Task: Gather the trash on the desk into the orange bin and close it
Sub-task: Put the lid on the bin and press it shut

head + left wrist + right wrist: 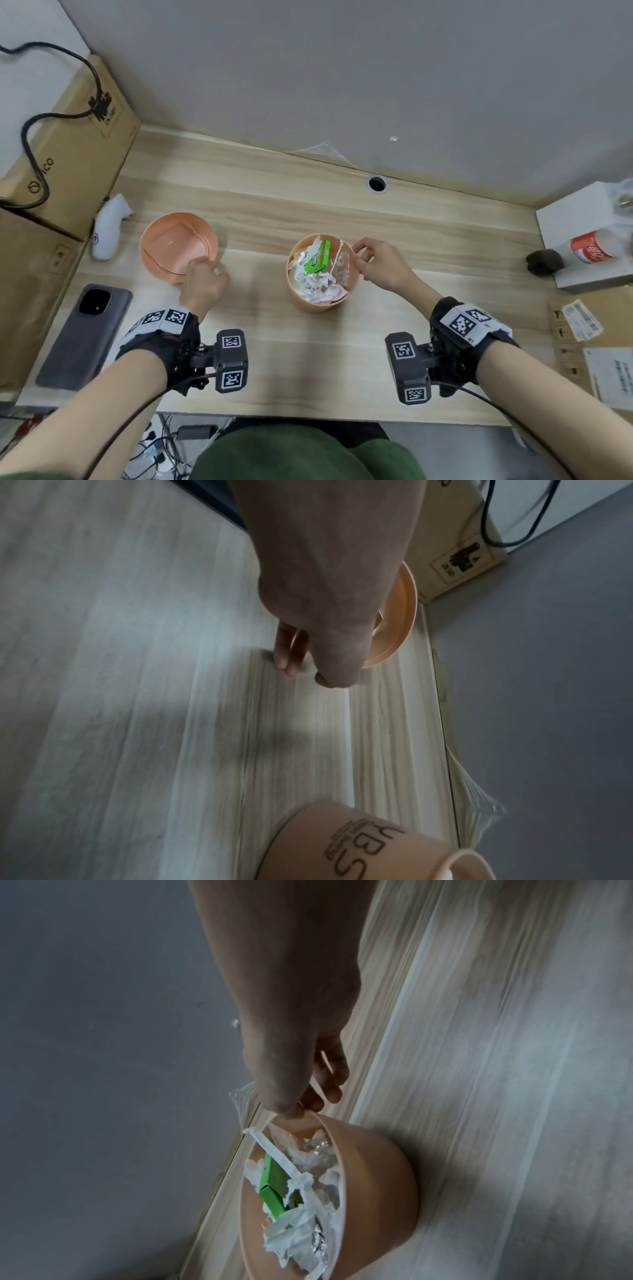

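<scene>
The orange bin point(310, 305) stands mid-desk, uncovered. Its trash point(318, 270) is white tissue, a green carton, clear plastic and a white stick. In the right wrist view the bin point(380, 1175) sits just beyond my fingers. My right hand point(358, 255) point(308, 1108) is at the bin's right rim, thumb and fingertips pinching it. The orange lid point(178, 241) point(404, 610) lies upside down on the desk to the left. My left hand point(212, 270) point(301, 673) hovers at the lid's near right edge, fingers loosely bent toward the desk, with nothing seen in them.
A dark phone point(85, 335) lies front left and a white controller point(108, 226) beside a cardboard box point(68, 144). At the right stand a white box point(575, 219), a cola bottle point(596, 250) and a dark lump point(544, 262). Clear plastic point(322, 150) sits against the wall.
</scene>
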The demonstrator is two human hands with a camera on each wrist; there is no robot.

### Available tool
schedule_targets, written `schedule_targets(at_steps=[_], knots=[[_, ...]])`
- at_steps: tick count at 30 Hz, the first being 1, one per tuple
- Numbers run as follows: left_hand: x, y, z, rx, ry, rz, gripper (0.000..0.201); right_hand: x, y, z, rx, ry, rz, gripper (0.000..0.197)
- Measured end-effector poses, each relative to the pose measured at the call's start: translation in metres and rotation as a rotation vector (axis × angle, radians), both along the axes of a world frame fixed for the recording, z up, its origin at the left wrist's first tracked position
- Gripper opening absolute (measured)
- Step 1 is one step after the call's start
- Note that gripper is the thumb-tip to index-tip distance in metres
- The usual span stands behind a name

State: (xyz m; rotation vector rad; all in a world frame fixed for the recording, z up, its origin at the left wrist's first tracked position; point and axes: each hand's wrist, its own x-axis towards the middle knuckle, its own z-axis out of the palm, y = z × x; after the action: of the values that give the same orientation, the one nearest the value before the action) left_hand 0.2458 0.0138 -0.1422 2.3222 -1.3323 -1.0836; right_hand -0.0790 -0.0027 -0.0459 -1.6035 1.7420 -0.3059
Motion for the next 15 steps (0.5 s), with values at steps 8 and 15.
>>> schedule_targets(at_steps=[8,15], knots=[[-0.068,-0.006,0.018,0.053,0.296,-0.202,0.030,-0.022,0.015,0.000,0.011,-0.046,-0.109,0.023],[-0.107,0.006,0.007,0.076,0.091,-0.468,0.038,-0.064,0.048,-0.002,0.055,-0.032,-0.251,0.023]])
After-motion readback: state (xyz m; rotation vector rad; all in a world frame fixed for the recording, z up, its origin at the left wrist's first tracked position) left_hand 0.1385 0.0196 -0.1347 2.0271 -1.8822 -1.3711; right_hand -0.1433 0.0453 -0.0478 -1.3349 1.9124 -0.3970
